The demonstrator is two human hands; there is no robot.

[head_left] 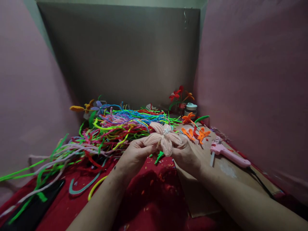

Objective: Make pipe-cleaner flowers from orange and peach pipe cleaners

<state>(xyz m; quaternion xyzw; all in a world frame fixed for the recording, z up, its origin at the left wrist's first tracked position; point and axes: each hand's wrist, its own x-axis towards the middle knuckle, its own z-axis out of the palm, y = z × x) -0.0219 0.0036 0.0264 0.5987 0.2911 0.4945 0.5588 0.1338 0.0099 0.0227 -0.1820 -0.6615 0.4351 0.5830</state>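
Note:
A pale pink pipe-cleaner flower (166, 141) with long pointed petals and a whitish centre is held up in front of me, its face turned my way. My left hand (136, 152) pinches its left petals between thumb and fingers. On the other side my right hand (186, 155) grips the lower right petals, thumb in front. The fingertips behind the flower are hidden. Just below it a small green pipe-cleaner piece (159, 158) lies on the red cloth (151, 192).
A big heap of coloured pipe cleaners (125, 123) spreads behind and left. On cardboard (226, 166) at right lie a pink glue gun (231, 154) and orange flower pieces (203, 135). Further back stand a lidded jar (191, 109) and red flowers (175, 94). Walls enclose three sides.

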